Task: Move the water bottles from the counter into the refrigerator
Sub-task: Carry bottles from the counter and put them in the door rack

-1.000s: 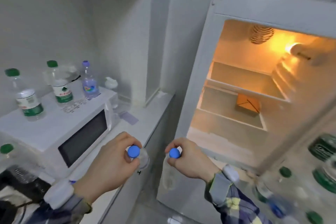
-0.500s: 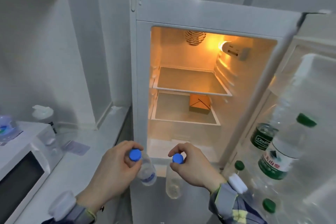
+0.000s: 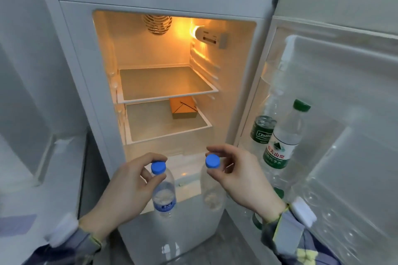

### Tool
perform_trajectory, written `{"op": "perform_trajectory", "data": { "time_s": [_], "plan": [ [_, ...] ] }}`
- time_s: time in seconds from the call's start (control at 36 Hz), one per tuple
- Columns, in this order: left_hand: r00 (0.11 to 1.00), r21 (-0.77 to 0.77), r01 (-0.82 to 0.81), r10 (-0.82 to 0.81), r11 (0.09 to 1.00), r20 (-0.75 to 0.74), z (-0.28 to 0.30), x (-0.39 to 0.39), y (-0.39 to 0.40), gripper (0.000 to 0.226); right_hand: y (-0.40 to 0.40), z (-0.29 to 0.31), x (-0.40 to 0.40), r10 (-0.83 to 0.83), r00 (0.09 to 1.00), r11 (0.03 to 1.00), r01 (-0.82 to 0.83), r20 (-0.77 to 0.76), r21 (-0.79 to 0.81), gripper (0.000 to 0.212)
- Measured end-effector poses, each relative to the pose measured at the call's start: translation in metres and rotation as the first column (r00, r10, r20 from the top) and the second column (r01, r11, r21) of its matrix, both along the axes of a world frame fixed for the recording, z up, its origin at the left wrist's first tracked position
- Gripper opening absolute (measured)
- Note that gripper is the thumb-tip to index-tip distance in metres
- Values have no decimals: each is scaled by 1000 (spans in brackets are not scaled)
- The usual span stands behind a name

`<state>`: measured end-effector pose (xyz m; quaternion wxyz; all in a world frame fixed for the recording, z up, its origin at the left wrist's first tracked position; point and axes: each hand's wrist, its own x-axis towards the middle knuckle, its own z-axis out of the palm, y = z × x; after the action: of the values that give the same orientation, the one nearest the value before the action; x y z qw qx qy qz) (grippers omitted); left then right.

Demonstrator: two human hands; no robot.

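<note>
Two hands reach forward in the head view, each carrying a clear water bottle by its blue cap, in front of an open refrigerator (image 3: 71,54).

On the left side, the left hand (image 3: 127,187) pinches the neck of the left bottle (image 3: 164,198) just under the cap, thumb and fingers curled around it. This bottle hangs down below the hand and has a blue label low on its body.

On the right side, the right hand (image 3: 241,180) pinches the right bottle (image 3: 212,189) the same way, fingertips closed around the cap and neck. That bottle hangs below and to the left of the hand, so the two bottles sit between the hands, near each other but apart. Both are held before the lowest part of the lit refrigerator opening, outside the cabinet.

Above and beyond the hands, inside the refrigerator, are an upper shelf (image 3: 168,94) and a lower shelf (image 3: 170,133). An orange box (image 3: 183,107) stands at the back of the lower shelf.

To the right of the right hand, the open refrigerator door (image 3: 344,17) holds bottles in its rack: a tall green-capped bottle (image 3: 284,135) with a green and white label, and a bottle with a dark green label (image 3: 262,129) just beside it on the left.

To the left of the left hand, a pale table (image 3: 32,196) edge shows, blurred. Plaid sleeves cover both wrists.
</note>
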<state>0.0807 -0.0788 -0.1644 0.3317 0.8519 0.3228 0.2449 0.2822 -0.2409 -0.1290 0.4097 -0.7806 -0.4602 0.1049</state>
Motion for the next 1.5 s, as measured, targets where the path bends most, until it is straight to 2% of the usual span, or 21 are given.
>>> {"op": "perform_trajectory", "data": {
  "time_s": [0.14, 0.25, 0.42, 0.61, 0.94, 1.08, 1.22, 1.28, 1.39, 1.5],
  "plan": [
    [997, -10, 56, -56, 998, 47, 4, 12, -2, 28, -23, 25, -2, -132, 989, 981, 120, 66, 153, 34],
    [992, 6, 92, -92, 996, 90, 9, 18, -15, 30, -50, 49, -3, -242, 965, 927, 201, 97, 316, 34],
    [980, 35, 95, -100, 995, 172, 18, 26, -43, 31, -92, 87, -9, -234, 967, 799, 128, 106, 588, 32],
    [974, 58, 97, -107, 994, 200, 23, 30, -73, 31, -123, 101, -2, -321, 929, 706, 106, 183, 700, 28],
    [974, 82, 82, -97, 993, 203, 21, 28, -122, 32, -160, 70, 21, -432, 859, 779, 201, 276, 594, 26],
    [976, 96, 81, -99, 992, 196, 21, 24, -131, 31, -160, 43, 41, -458, 860, 783, 270, 226, 560, 29],
    [977, 98, 77, -95, 992, 189, 22, 22, -139, 30, -160, 26, 55, -464, 884, 764, 364, 61, 533, 41],
    [977, 102, 78, -97, 992, 189, 23, 22, -142, 31, -162, 23, 58, -471, 882, 775, 415, -1, 477, 53],
    [977, 111, 76, -96, 991, 188, 24, 21, -144, 30, -166, 12, 63, -477, 879, 845, 465, -19, 266, 72],
    [977, 119, 76, -98, 990, 189, 24, 20, -146, 29, -168, 5, 68, -492, 867, 834, 494, -71, 245, 73]
  ]
}}
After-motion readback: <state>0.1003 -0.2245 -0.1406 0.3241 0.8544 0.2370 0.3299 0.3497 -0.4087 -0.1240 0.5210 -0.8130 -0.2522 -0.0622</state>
